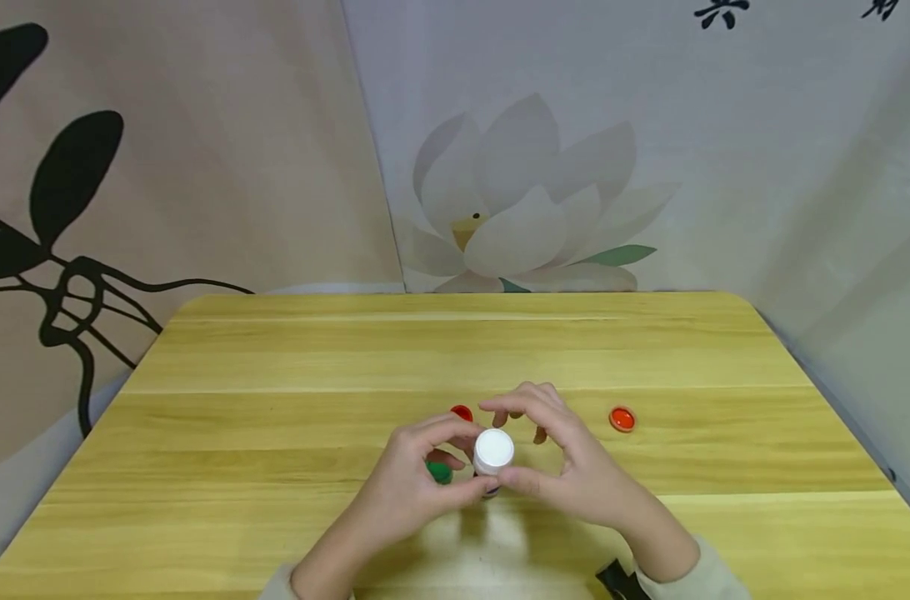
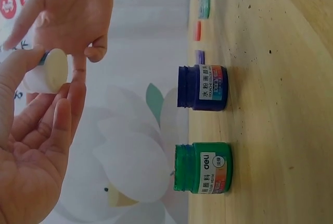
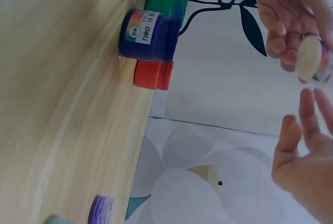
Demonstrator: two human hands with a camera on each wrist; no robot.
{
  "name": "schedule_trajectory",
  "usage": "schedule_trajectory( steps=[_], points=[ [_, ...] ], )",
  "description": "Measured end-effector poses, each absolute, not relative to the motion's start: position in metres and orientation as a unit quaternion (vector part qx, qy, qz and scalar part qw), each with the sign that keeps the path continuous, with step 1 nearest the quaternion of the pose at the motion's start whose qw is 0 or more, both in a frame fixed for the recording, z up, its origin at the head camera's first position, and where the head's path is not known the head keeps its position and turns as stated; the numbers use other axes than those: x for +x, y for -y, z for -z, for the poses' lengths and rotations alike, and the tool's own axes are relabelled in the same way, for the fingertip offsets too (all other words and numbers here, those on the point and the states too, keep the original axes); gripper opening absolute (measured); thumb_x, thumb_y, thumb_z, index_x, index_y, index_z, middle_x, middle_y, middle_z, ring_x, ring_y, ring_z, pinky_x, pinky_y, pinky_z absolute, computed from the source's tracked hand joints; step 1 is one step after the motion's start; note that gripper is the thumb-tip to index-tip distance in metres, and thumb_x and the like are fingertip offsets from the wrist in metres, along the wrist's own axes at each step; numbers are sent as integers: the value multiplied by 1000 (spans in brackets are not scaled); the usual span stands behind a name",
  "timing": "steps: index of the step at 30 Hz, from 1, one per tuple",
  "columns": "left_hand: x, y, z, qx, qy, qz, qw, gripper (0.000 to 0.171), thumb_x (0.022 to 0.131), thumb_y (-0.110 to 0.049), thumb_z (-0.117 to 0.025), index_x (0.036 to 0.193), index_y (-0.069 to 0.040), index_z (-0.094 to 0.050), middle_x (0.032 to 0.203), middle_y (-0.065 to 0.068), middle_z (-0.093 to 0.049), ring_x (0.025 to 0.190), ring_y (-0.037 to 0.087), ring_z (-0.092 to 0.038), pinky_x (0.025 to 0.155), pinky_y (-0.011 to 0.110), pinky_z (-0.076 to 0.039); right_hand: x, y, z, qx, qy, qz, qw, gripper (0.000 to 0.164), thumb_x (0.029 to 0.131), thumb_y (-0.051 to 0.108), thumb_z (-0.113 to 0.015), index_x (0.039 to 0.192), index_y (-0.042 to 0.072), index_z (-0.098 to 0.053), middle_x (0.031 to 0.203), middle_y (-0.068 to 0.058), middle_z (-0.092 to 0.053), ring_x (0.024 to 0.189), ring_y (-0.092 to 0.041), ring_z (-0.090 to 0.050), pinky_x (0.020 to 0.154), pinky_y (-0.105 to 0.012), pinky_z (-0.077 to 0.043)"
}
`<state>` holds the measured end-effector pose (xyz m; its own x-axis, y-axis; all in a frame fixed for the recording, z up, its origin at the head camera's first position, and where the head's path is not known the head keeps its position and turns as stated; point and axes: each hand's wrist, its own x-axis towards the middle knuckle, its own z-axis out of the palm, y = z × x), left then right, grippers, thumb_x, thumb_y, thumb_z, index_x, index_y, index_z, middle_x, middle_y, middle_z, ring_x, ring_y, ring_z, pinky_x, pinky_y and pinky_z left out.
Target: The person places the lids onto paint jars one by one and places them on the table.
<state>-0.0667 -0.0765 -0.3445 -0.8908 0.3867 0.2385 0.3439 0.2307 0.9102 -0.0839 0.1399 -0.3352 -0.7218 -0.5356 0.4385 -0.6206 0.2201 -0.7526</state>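
Indoor tabletop art space, lotus-printed backdrop (image 1: 530,183), wood-grain table (image 1: 275,358), small labelled gouache jars (image 2: 212,87)

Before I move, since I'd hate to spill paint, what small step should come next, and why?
Probably bring the right hand onto what looks like the white lid and try twisting it. The left hand already grips the white paint jar, the right fingers hang loose beside it, and the bluish-purple paint jar and green paint jar stand uncapped.
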Motion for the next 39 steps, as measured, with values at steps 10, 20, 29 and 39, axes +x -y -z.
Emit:
schedule_trajectory(
  steps=[10, 20, 29, 39],
  points=[
    [-68, 77, 346, 241, -780, -577, 26, 34, 80, -20, -84, 112, -15, -71, 103, -1, -70, 91, 8, -65, 79, 34, -62, -86, -145, 338, 386, 759, -524, 15, 42, 84, 4, -75, 122, 21, -65, 114, 2, -58, 108, -15, -45, 73, -33, -42],
    [-66, 74, 346, 240, -780, -578, 14, 30, 81, -20, -83, 109, -16, -72, 101, -1, -71, 90, 8, -65, 76, 36, -62, -85, -137, 339, 357, 766, -533, 42, 41, 76, 10, -84, 108, 22, -61, 108, 3, -60, 100, -14, -45, 68, -35, -39],
    [-64, 73, 347, 243, -781, -576, 7, 31, 80, -15, -83, 109, -14, -72, 101, 1, -71, 89, 7, -63, 74, 35, -62, -83, -134, 342, 344, 771, -536, 30, 44, 77, 19, -87, 106, 19, -54, 107, 1, -56, 101, -15, -44, 70, -34, -37],
    [-69, 81, 349, 252, -783, -568, 25, 34, 81, -22, -84, 112, -17, -71, 107, -2, -71, 95, 10, -66, 78, 35, -62, -94, -151, 341, 405, 717, -567, -22, 39, 86, 0, -70, 123, 5, -62, 115, -9, -57, 106, -13, -49, 68, -34, -39]
  ],
)
